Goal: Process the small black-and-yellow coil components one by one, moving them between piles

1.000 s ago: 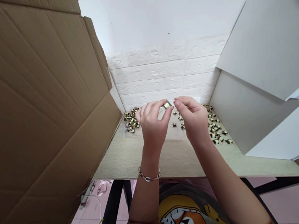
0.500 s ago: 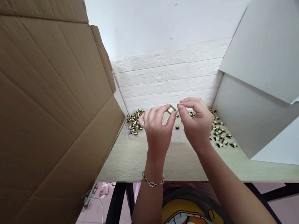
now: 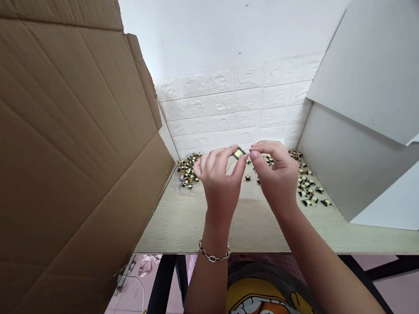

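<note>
Tabletop (image 3: pixel 178 216) with scattered components (image 3: pixel 326 202) before white brick-patterned wall (image 3: pixel 252 103)

No text, label, brand, number or sign can be read here. The small parts (image 3: pixel 306 185) on the tabletop (image 3: pixel 257 224) are too tiny for telling any marking, and it is the same for the raised part (image 3: pixel 238 153) above the tabletop. Below the near edge of the tabletop, the shirt (image 3: pixel 261 297) shows a printed cartoon, without readable letters.
</note>
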Tool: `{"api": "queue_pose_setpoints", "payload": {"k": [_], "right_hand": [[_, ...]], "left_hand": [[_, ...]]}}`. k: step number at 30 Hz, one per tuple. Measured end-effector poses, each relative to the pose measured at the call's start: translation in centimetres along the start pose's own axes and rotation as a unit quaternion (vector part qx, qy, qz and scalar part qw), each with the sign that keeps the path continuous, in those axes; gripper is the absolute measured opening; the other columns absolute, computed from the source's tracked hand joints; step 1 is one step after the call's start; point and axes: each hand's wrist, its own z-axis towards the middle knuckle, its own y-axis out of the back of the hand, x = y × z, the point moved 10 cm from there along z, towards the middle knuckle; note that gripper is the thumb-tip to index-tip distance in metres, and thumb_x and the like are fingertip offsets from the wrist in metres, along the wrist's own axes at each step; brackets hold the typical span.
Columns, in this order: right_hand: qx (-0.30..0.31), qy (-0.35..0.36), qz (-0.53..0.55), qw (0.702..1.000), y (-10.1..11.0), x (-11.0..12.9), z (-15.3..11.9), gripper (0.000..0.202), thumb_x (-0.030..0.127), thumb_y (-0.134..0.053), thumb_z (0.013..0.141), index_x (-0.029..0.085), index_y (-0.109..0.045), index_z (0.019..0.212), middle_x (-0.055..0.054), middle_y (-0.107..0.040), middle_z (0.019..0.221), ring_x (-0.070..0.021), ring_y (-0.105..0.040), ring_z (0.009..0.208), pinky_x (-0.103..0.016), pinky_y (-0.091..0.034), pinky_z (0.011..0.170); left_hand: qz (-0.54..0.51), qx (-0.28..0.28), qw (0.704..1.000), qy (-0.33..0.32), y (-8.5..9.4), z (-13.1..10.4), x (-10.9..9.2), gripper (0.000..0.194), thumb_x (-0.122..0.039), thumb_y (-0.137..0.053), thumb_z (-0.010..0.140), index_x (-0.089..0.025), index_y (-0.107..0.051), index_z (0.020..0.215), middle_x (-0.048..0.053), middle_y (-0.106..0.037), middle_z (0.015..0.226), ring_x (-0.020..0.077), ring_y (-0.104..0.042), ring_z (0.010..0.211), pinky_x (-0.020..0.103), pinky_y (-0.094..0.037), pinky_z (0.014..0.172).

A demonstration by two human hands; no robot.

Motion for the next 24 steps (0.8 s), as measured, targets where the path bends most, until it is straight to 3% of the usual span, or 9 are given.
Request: {"api": "queue_pose_setpoints", "payload": {"k": [8,24], "right_hand": [[0.037,-0.084,0.064,0.994,-0.9,-1.7,0.2,0.011,0.029,-0.056,0.073,0.021,-0.063,0.076,-0.001,-0.062,0.081,-0.0141,-0.056,0.082,-0.032,-0.044,0.078],[0.017,-0.080,0.038,0.996,-0.4,-1.4,0.2,0.015,0.030,-0.055,0.074,0.019,-0.061,0.066,0.000,-0.060,0.070,-0.0127,-0.055,0.072,-0.029,-0.044,0.070]], "left_hand": [[0.004,0.001,1.000,-0.002,-0.2,-0.1,0.0,0.013,-0.033,-0.056,0.075,-0.023,-0.059,0.083,0.000,-0.064,0.082,0.0138,-0.055,0.081,0.032,-0.032,0.082],[0.024,-0.001,1.000,0.015,-0.3,-0.4,0.2,0.015,-0.035,-0.056,0.074,-0.026,-0.060,0.085,-0.001,-0.064,0.083,0.0155,-0.053,0.084,0.035,-0.027,0.086]]}}
